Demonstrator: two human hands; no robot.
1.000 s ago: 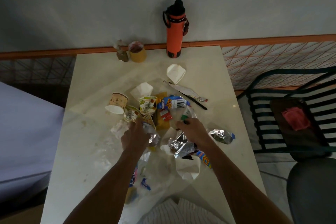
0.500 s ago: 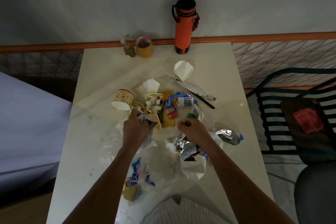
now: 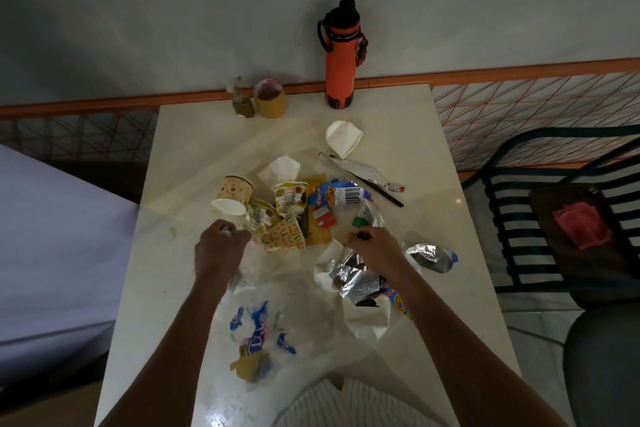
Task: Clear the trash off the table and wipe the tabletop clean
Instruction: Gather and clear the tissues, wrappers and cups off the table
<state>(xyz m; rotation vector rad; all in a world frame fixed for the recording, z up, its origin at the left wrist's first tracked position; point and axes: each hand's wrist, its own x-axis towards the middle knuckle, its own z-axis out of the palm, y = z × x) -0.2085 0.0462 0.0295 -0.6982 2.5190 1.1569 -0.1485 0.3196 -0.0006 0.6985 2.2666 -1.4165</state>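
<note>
- both hands have pulled back toward the lower part of the frame since half a second ago, and the left hand [image 3: 219,250], which was buried among the wrappers, is now clear of the pile with something pale and crumpled in its fist.
- fingers are curled together on that scrap; what it is, i cannot tell, too small and blurred.
- right hand [image 3: 375,246] at centre frame, fingertips pinched together on a small dark bit just below the clear plastic wrapper [image 3: 370,217].
- trash still sits mid-table [image 3: 180,288]: tipped paper cup [image 3: 233,196], two "hello summer" packets [image 3: 289,199], a blue snack bag [image 3: 337,196], crumpled foil [image 3: 353,279] under the right wrist, more foil [image 3: 431,256] to the right.
- a blue-and-white wrapper [image 3: 254,329] lies lower centre, seemingly inside a clear bag; hard to be sure.
- orange water bottle [image 3: 341,59] stands upright at the far edge, top centre, well apart from the mess.
- my read: gathering is under way, piece by piece, most litter remains, wiping not yet started.
</note>
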